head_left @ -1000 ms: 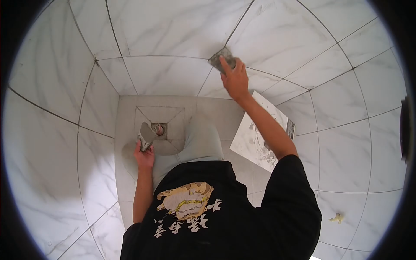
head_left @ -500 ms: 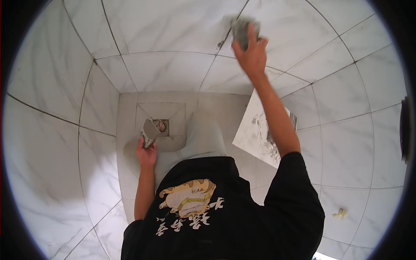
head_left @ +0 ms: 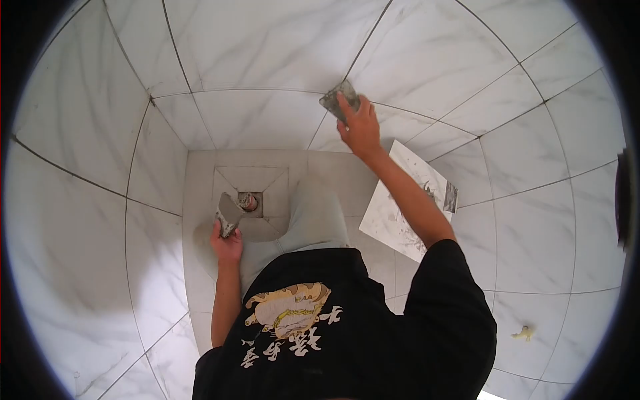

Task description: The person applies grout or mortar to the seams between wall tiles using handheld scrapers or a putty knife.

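Against the white marbled wall tile (head_left: 267, 50), my right hand (head_left: 361, 131) grips a flat, squarish grey pad (head_left: 341, 100) smeared with paste. The pad lies over the crossing of an upright and a horizontal joint line, with my fingers spread along its back. Lower down, my left hand (head_left: 228, 248) is closed around the bottom of a flat, paste-covered scraper (head_left: 230, 212), held upright above the floor. Its upper end overlaps the edge of a square drain opening (head_left: 250, 202) in this view.
A white board (head_left: 387, 213) with grey paste smears sits at the right, partly under my right forearm. A small grey block (head_left: 451, 199) lies at its right corner. Light-grey floor tiles (head_left: 363, 173) meet the walls around me. A yellowish scrap (head_left: 523, 333) shows at lower right.
My right hand has moved down and to the left with the grey pad, from the upright joint to the joint crossing. My left hand still holds the scraper in nearly the same place.
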Available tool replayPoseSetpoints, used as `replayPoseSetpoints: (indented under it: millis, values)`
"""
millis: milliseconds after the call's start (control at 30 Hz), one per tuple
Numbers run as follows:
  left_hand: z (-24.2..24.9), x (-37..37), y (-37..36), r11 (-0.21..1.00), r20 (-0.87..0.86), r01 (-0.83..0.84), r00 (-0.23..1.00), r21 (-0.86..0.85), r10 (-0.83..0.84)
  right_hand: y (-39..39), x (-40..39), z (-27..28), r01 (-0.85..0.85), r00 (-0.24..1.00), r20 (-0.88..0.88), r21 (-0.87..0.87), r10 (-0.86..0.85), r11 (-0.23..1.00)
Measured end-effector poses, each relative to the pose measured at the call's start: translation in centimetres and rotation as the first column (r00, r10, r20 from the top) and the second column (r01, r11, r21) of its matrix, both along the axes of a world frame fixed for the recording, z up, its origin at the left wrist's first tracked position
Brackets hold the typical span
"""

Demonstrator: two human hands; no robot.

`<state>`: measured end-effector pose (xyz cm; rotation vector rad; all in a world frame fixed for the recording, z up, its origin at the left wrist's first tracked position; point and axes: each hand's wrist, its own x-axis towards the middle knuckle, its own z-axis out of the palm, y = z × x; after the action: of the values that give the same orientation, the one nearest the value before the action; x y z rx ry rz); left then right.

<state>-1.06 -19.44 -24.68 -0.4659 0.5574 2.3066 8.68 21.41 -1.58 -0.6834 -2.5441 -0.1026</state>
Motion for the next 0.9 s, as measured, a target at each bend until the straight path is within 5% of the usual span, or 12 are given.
replayPoseSetpoints:
  millis: [67,167,300,367,533,633,767,900]
  values:
    - [-0.2,0.0,0.4,1.000,0.001,0.005,1.000,0.002,-0.005,1.1,-0.1,3.0,-0.190,0.968,-0.129,0.187,0.216,0.964]
    - [-0.1,0.0,0.8,0.999,-0.001,0.037,0.999,-0.034,-0.038,6.0,-0.8,4.5,-0.185,0.977,-0.022,0.405,0.212,0.895]
    - [-1.0,-0.2,0.6,0.998,0.026,0.042,0.999,-0.055,-0.041,5.2,1.8,2.7,-0.103,0.993,0.099,0.397,0.069,0.912]
    - [-0.4,-0.1,0.7,0.998,0.026,0.031,0.999,-0.047,-0.029,2.2,2.6,4.3,0.079,0.979,0.190,0.009,-0.079,0.997]
    - [-0.5,-0.3,0.6,0.988,0.004,0.092,0.996,-0.126,-0.093,1.6,-1.0,16.7,0.115,0.928,-0.371,0.181,-0.041,0.977]
    - [0.2,0.0,0.8,0.987,-0.015,0.075,0.997,-0.139,-0.078,1.5,-3.4,22.3,0.153,0.911,-0.406,0.182,-0.068,0.971]
    - [0.4,0.3,0.9,0.994,-0.009,0.057,0.998,-0.095,-0.058,0.2,-4.7,19.3,0.155,0.924,-0.361,0.049,-0.127,0.987]
    - [0.4,0.3,0.6,0.996,-0.020,0.062,0.998,-0.070,-0.064,1.5,-4.3,5.2,0.122,0.934,-0.348,0.094,-0.082,0.988]
